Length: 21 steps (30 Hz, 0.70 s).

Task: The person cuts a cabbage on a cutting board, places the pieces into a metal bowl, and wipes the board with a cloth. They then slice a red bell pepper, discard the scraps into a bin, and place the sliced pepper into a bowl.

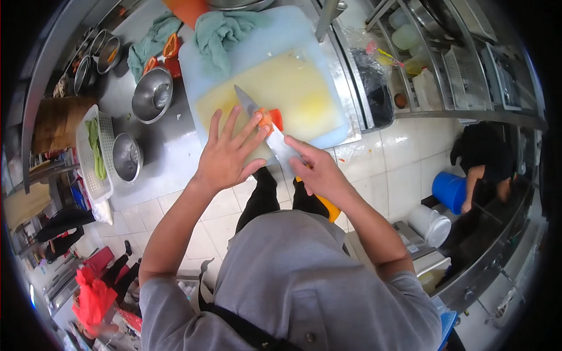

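Observation:
A kitchen knife with a yellow handle is in my right hand, its fingers wrapped near the back of the blade. The blade points away and left over a yellowish cutting board, passing beside a red bell pepper piece. My left hand is spread out, palm down, at the near edge of the board. Two of its fingertips press on the pepper piece right at the blade, while the thumb and other fingers stay apart from it. A larger pale blue board lies under the yellowish one.
A green cloth lies on the blue board's far left. Left of it are cut red peppers, steel bowls and a white basket with green vegetables. A shelf rack stands right. A person is beside a blue bucket.

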Available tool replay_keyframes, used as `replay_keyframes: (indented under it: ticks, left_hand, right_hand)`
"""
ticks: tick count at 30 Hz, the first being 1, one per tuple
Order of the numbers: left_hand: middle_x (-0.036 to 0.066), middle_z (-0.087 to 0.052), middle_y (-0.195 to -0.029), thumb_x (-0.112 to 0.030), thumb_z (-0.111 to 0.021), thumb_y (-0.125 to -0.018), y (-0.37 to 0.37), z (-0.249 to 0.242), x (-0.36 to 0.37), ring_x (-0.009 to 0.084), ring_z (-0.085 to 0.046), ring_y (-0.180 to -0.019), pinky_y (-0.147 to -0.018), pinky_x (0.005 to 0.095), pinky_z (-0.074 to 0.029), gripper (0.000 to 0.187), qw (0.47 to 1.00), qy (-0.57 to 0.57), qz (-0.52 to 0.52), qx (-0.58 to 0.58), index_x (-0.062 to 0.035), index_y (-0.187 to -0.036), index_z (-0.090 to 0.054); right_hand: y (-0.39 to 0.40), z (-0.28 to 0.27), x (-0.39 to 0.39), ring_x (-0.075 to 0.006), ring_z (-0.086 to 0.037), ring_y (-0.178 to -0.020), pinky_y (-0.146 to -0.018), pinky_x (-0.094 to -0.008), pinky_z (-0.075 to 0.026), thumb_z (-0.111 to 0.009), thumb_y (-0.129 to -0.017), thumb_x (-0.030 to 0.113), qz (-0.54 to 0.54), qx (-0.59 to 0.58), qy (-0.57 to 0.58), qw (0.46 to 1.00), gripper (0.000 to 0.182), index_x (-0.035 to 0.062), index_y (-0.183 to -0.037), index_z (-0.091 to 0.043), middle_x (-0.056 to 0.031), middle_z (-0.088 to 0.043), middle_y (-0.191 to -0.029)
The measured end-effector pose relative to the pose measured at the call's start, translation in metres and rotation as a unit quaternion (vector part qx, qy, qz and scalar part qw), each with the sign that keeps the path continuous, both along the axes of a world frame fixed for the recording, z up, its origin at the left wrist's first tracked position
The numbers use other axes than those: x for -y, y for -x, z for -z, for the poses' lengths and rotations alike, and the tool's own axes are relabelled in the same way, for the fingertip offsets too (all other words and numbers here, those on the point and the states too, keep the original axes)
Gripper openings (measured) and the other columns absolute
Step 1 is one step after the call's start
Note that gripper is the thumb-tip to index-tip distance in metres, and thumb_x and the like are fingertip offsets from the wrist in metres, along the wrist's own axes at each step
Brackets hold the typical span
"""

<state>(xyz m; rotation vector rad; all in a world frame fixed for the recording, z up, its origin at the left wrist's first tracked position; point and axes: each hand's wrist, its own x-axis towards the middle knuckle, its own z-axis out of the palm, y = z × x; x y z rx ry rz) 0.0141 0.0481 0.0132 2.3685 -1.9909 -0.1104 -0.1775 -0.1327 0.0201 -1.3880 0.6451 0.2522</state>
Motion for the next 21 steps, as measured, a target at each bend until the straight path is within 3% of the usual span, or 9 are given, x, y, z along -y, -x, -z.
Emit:
replay_keyframes:
  ticks: [5, 8, 11, 14, 16, 18, 21]
  left_hand:
    - [0.002, -0.041, -0.165, -0.050, -0.062, -0.098, -0.020, -0.043, 0.066, 0.0419, -0.030, -0.153, -0.124, 0.0644, -0.022, 0.063, 0.997, 0.030, 0.059, 0.050, -0.0201, -0.152, -0.053]
    - [0.001, -0.044, -0.163, -0.046, -0.065, -0.097, -0.027, -0.055, 0.112, 0.0390, -0.033, -0.153, -0.125, 0.0621, -0.023, 0.058, 0.982, 0.111, 0.137, 0.070, -0.0192, -0.148, -0.057]
    - [0.001, -0.045, -0.163, -0.036, -0.067, -0.096, -0.018, -0.061, 0.170, 0.0357, -0.033, -0.154, -0.126, 0.0607, -0.023, 0.052, 0.969, 0.132, 0.204, 0.033, -0.0197, -0.145, -0.060]
    - [0.001, -0.045, -0.163, -0.025, -0.068, -0.092, -0.004, -0.066, 0.231, 0.0351, -0.033, -0.154, -0.127, 0.0592, -0.023, 0.055, 0.954, 0.121, 0.266, 0.065, -0.0204, -0.147, -0.058]
    - [0.003, -0.044, -0.163, -0.013, -0.069, -0.084, 0.002, -0.065, 0.273, 0.0387, -0.031, -0.155, -0.127, 0.0591, -0.023, 0.070, 0.944, 0.074, 0.316, 0.056, -0.0180, -0.151, -0.053]
    - [0.005, -0.046, -0.162, -0.012, -0.068, -0.084, 0.004, -0.064, 0.302, 0.0381, -0.033, -0.155, -0.127, 0.0586, -0.025, 0.069, 0.941, 0.118, 0.308, 0.072, -0.0168, -0.151, -0.053]
    - [0.007, -0.052, -0.157, -0.010, -0.066, -0.086, 0.000, -0.080, 0.307, 0.0350, -0.038, -0.151, -0.126, 0.0561, -0.027, 0.062, 0.944, 0.188, 0.256, 0.091, -0.0141, -0.147, -0.055]
  right_hand:
    - [0.010, -0.028, 0.029, -0.0058, -0.047, -0.049, -0.046, -0.0250, -0.044, -0.057, -0.104, 0.010, 0.073, 0.048, 0.008, 0.996, 0.054, 0.0085, -0.157, -0.049, -0.0005, -0.058, -0.075]
    - [0.023, -0.038, 0.053, -0.0056, -0.047, -0.049, -0.043, -0.0256, -0.043, -0.058, -0.104, 0.009, 0.134, 0.058, 0.027, 0.989, 0.055, 0.0066, -0.157, -0.047, -0.0009, -0.058, -0.076]
    - [0.042, -0.039, 0.077, -0.0067, -0.048, -0.049, -0.042, -0.0267, -0.045, -0.058, -0.103, 0.008, 0.204, 0.091, 0.033, 0.974, 0.055, 0.0065, -0.157, -0.046, -0.0012, -0.057, -0.075]
    - [0.060, -0.039, 0.099, -0.0079, -0.049, -0.050, -0.042, -0.0287, -0.046, -0.059, -0.102, 0.007, 0.257, 0.082, 0.041, 0.962, 0.057, 0.0059, -0.157, -0.046, -0.0012, -0.056, -0.074]
    - [0.071, -0.030, 0.108, -0.0081, -0.049, -0.050, -0.042, -0.0293, -0.046, -0.059, -0.102, 0.006, 0.277, 0.082, 0.045, 0.956, 0.057, 0.0056, -0.157, -0.046, -0.0010, -0.056, -0.074]
    - [0.080, -0.021, 0.114, -0.0132, -0.056, -0.046, -0.040, -0.0302, -0.046, -0.060, -0.103, 0.007, 0.290, 0.080, 0.041, 0.953, 0.056, 0.0083, -0.157, -0.046, -0.0075, -0.065, -0.078]
    - [0.090, 0.009, 0.119, -0.0145, -0.056, -0.045, -0.040, -0.0308, -0.047, -0.060, -0.102, 0.006, 0.310, 0.100, 0.082, 0.942, 0.055, 0.0081, -0.156, -0.046, -0.0097, -0.067, -0.080]
